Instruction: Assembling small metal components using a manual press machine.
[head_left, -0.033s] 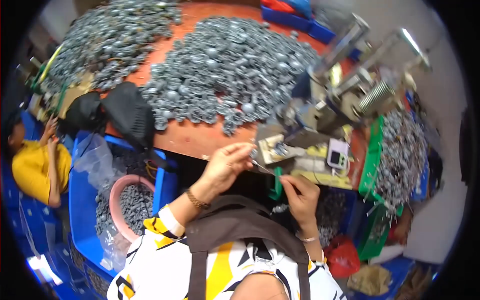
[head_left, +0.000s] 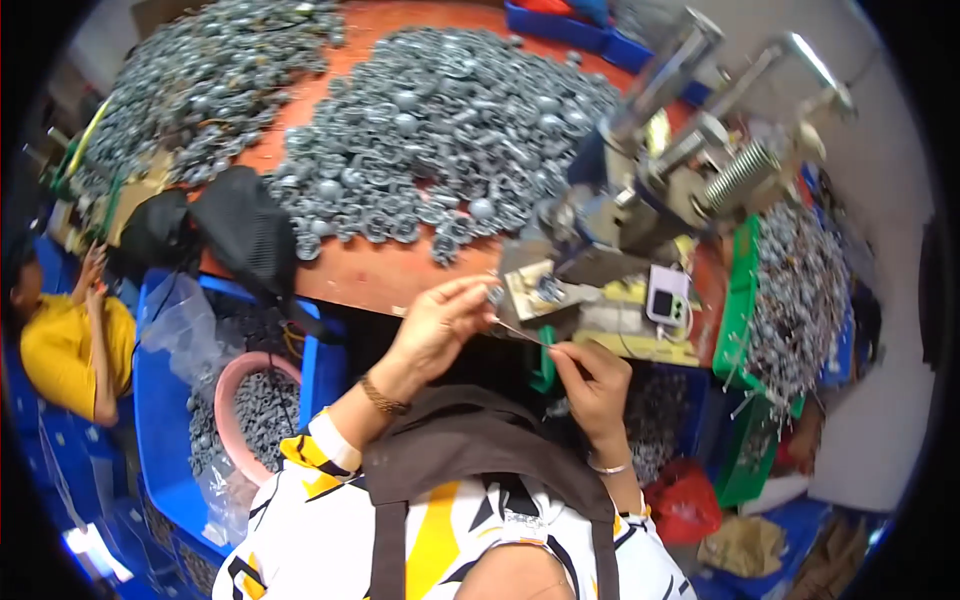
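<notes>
In front of my apron, my left hand [head_left: 438, 328] is closed in a pinch on a small grey part [head_left: 495, 293] at its fingertips, mostly covered by the fingers. A thin straight pin [head_left: 522, 333] spans the gap between my hands. Its right end is pinched between thumb and forefinger of my right hand [head_left: 596, 385]; its left end meets the left fingers. Whether it enters the grey part is too small to tell. Just beyond my fingers is the bench press [head_left: 640, 215], with a pale block [head_left: 535, 290] at its base.
A large heap of grey round parts [head_left: 450, 130] covers the orange bench [head_left: 350, 280]. Blue bin [head_left: 165, 440] and black bag [head_left: 245, 215] are at left. Green crate [head_left: 740, 290] of pinned parts and a white device [head_left: 668, 297] are at right. A person in yellow [head_left: 80, 340] works far left.
The whole scene sits slightly further left and up in the picture. Both hands keep their pinches, with the pin still between them.
</notes>
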